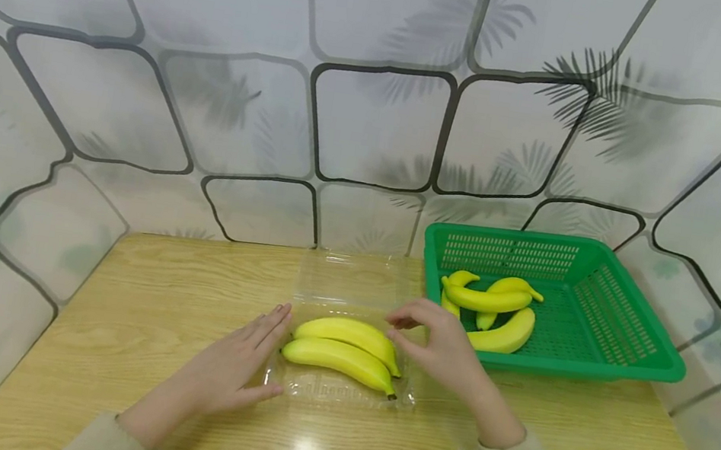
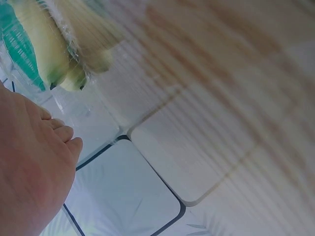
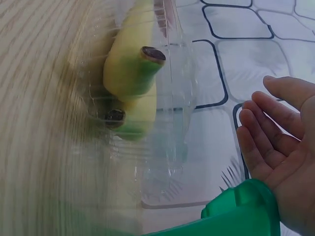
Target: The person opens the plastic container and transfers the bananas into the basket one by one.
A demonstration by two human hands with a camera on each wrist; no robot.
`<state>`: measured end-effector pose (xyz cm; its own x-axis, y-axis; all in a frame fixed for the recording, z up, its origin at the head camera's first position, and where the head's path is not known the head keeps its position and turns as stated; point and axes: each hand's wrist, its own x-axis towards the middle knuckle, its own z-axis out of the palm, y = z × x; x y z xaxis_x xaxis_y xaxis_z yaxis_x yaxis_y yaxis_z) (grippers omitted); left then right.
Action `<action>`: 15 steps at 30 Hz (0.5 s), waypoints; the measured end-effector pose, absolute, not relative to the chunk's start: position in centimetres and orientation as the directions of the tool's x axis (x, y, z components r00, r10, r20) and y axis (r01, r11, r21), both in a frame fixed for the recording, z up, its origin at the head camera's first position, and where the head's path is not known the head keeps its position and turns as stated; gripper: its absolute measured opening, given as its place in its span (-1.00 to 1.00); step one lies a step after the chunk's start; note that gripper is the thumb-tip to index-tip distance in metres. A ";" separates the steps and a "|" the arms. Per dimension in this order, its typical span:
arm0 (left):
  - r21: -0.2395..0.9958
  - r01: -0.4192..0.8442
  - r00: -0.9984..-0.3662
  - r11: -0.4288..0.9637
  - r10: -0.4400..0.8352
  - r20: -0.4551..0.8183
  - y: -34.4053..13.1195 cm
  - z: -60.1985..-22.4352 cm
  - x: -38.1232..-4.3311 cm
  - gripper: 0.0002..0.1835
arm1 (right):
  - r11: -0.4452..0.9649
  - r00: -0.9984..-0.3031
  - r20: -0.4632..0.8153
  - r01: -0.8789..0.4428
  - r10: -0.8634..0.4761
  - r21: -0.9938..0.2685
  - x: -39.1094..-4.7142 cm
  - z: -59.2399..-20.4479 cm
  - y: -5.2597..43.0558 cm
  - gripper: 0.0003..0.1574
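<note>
Two yellow bananas [image 1: 338, 358] lie side by side in a clear plastic clamshell box [image 1: 317, 388], whose lid [image 1: 352, 281] is folded back toward the wall. My left hand [image 1: 230, 364] is at the box's left edge, fingers extended and thumb apart. At the right rim, beside the banana stems, is my right hand [image 1: 440, 344], its fingers slightly bent with nothing between them. From the right wrist, the dark banana stem ends [image 3: 153, 54] show through the box wall, with the right hand [image 3: 280, 132] to the right of them.
A green plastic basket [image 1: 589, 369] stands on the right of the wooden table [image 1: 158, 289], close beside the right hand. Several more bananas [image 1: 488, 301] lie in its left part. The patterned wall [image 1: 381, 128] rises along the table's back edge.
</note>
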<state>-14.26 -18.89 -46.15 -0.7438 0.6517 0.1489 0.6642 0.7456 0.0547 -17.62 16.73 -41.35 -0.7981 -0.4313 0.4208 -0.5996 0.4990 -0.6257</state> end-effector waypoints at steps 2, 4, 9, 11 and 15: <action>0.052 0.664 -0.744 0.746 0.651 0.151 -18.9 -46.2 -14.2 0.09 | 0.504 -0.804 0.409 -0.591 -0.432 -0.630 -17.5 -41.4 16.5 -0.81; 0.051 0.664 -0.743 0.746 0.651 0.153 -18.9 -46.2 -14.2 0.09 | 0.511 -0.809 0.399 -0.583 -0.432 -0.631 -17.4 -41.4 16.3 -0.81; 0.055 0.667 -0.741 0.743 0.653 0.154 -18.9 -46.1 -14.2 0.09 | 0.501 -0.794 0.405 -0.603 -0.454 -0.621 -17.2 -41.6 15.6 -0.80; 0.055 0.666 -0.742 0.744 0.653 0.153 -18.9 -46.1 -14.2 0.09 | 0.481 -0.779 0.415 -0.621 -0.470 -0.619 -17.2 -41.7 15.4 -0.80; 0.050 0.665 -0.742 0.745 0.653 0.152 -18.9 -46.1 -14.2 0.09 | 0.455 -0.768 0.415 -0.629 -0.487 -0.630 -17.2 -42.0 14.8 -0.77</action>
